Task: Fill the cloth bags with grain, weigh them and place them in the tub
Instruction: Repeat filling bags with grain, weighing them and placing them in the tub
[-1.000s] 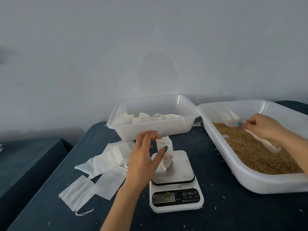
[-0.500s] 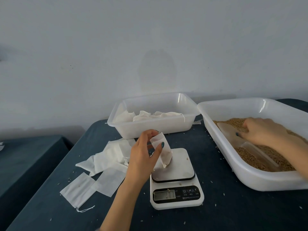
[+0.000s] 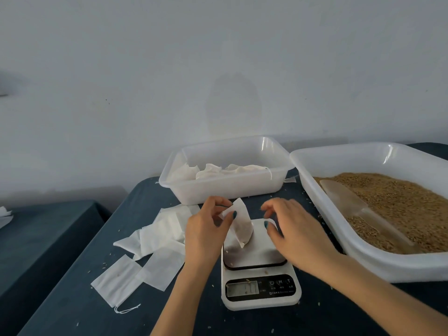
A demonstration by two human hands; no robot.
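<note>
A small white cloth bag stands tilted on the kitchen scale, and my left hand pinches its upper edge. My right hand hovers just right of the bag over the scale, fingers loosely curved, holding nothing. The clear scoop lies in the brown grain inside the large white tub on the right. A smaller clear tub behind the scale holds several filled bags.
Several empty flat cloth bags lie spread on the dark blue table left of the scale. Loose grains dot the tabletop. A second dark surface sits lower at the far left. A pale wall rises behind.
My right hand has let go of the scoop, left it in the grain and moved left to the bag. My left hand keeps its pinch on the bag.
</note>
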